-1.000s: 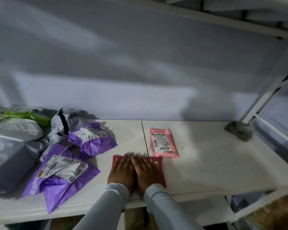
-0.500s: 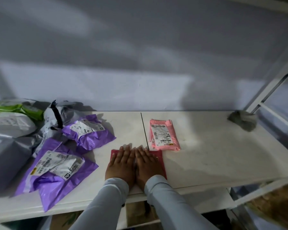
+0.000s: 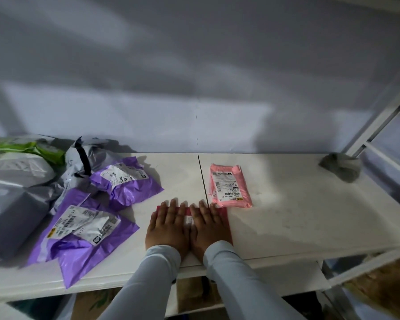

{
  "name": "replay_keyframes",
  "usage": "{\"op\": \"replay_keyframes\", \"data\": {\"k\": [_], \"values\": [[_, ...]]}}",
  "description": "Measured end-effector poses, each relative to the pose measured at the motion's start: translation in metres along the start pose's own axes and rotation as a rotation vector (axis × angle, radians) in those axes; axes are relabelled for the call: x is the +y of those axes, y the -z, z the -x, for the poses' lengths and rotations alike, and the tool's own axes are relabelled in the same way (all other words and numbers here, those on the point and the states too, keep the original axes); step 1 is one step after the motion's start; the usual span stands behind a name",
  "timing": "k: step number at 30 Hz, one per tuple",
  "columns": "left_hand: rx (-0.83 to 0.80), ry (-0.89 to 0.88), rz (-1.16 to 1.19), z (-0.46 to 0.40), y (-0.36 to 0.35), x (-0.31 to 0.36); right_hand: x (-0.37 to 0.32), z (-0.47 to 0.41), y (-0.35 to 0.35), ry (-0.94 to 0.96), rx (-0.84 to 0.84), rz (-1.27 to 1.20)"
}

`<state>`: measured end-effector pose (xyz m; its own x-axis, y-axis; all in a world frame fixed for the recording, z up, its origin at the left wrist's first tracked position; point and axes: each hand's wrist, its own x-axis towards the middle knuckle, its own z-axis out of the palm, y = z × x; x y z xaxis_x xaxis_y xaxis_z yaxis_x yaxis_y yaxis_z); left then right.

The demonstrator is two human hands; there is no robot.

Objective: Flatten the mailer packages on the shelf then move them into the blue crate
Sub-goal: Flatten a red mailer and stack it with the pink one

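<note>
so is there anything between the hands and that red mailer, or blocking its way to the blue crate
Nothing lies between them: the left hand and right hand press flat, fingers straight, directly on the red mailer. The blue crate is not in view, so the path to it cannot be judged.

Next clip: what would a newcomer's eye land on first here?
Both hands, the left hand and the right hand, press flat side by side on a red mailer at the shelf's front edge. Just behind it lies a pink mailer, label up. To the left sit two crumpled purple mailers before a grey heap.
</note>
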<state>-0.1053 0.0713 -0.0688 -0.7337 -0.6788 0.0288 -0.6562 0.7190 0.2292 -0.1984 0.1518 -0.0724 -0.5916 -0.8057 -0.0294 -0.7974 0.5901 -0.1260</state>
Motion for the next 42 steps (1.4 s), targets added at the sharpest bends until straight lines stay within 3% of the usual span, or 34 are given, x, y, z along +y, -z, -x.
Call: {"op": "replay_keyframes", "data": {"k": [12, 14, 19, 25, 29, 31, 34, 38, 42], "values": [[-0.003, 0.125, 0.054, 0.004, 0.000, -0.006, -0.003, 0.005, 0.004, -0.238, -0.026, -0.072], [-0.012, 0.148, 0.046, 0.004, -0.001, -0.006, -0.008, 0.010, 0.009, -0.293, 0.068, -0.065], [-0.014, 0.156, 0.049, 0.002, 0.003, -0.004, -0.006, 0.015, 0.017, -0.492, 0.313, -0.361], [-0.010, 0.146, 0.083, 0.003, 0.004, -0.004, 0.010, -0.001, 0.047, -0.771, 0.086, -0.621], [0.059, 0.166, 0.110, 0.004, 0.003, -0.003, 0.022, -0.008, 0.066, -0.619, -0.126, -0.694], [0.100, 0.220, 0.167, 0.005, 0.003, -0.001, 0.030, -0.009, 0.076, -0.564, -0.146, -0.747], [0.102, 0.244, 0.236, 0.003, 0.002, -0.002, 0.045, -0.017, 0.093, -0.535, -0.003, -0.900], [0.071, 0.225, 0.164, 0.004, 0.005, -0.004, 0.070, -0.040, 0.104, -0.767, 0.277, -1.291], [0.061, 0.224, 0.104, 0.003, 0.005, -0.004, 0.088, -0.061, 0.080, -1.024, 0.404, -1.416]]}}
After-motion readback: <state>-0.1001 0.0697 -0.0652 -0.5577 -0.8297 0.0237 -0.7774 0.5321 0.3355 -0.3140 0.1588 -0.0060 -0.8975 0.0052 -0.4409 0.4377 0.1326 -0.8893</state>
